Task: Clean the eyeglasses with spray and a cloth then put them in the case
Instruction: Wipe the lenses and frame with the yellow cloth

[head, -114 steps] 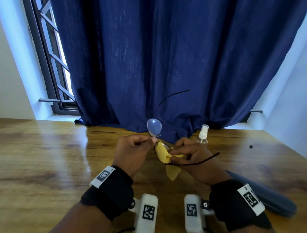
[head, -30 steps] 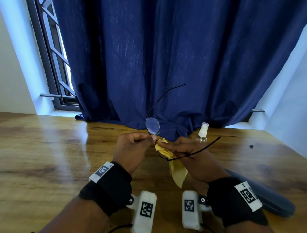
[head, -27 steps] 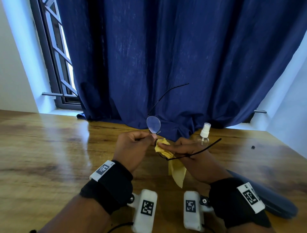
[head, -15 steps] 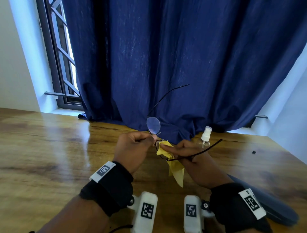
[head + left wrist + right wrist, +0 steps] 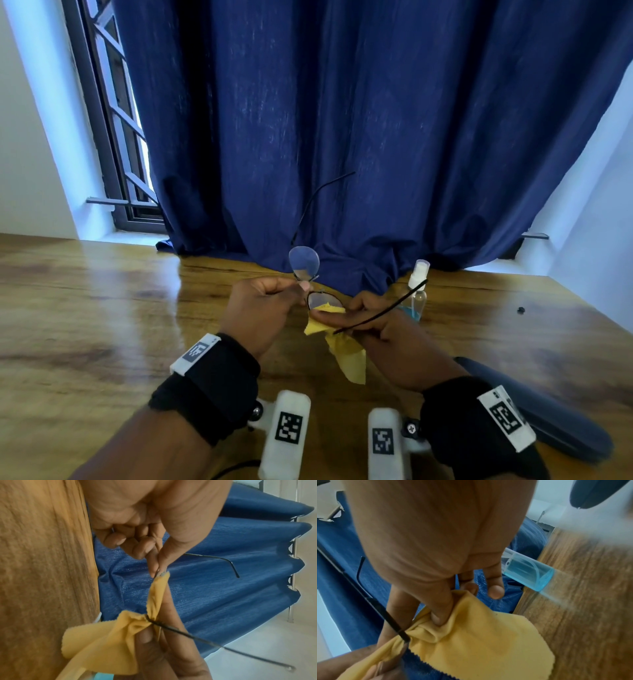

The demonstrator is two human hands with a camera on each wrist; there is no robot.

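Note:
Thin black-framed eyeglasses (image 5: pixel 303 263) are held above the wooden table (image 5: pixel 102 325), one lens upright and the other lens (image 5: pixel 322 299) below it. My left hand (image 5: pixel 301 286) pinches the frame between the lenses; this pinch (image 5: pixel 157 568) also shows in the left wrist view. My right hand (image 5: pixel 329 317) pinches a yellow cloth (image 5: pixel 346 356) around the lower lens, thumb in front and fingers behind. One temple (image 5: pixel 380 308) crosses over my right hand. The cloth (image 5: pixel 479 635) hangs down from my fingers. A small spray bottle (image 5: pixel 416 294) of blue liquid stands just behind my right hand.
A dark blue eyeglass case (image 5: pixel 541 414) lies on the table to the right of my right wrist. A blue curtain (image 5: pixel 342 137) hangs down onto the table's back edge. A small dark speck (image 5: pixel 520 310) lies at the far right.
My right hand has slid the cloth down over the lower lens, so more of that lens shows. My left hand keeps its pinch on the frame.

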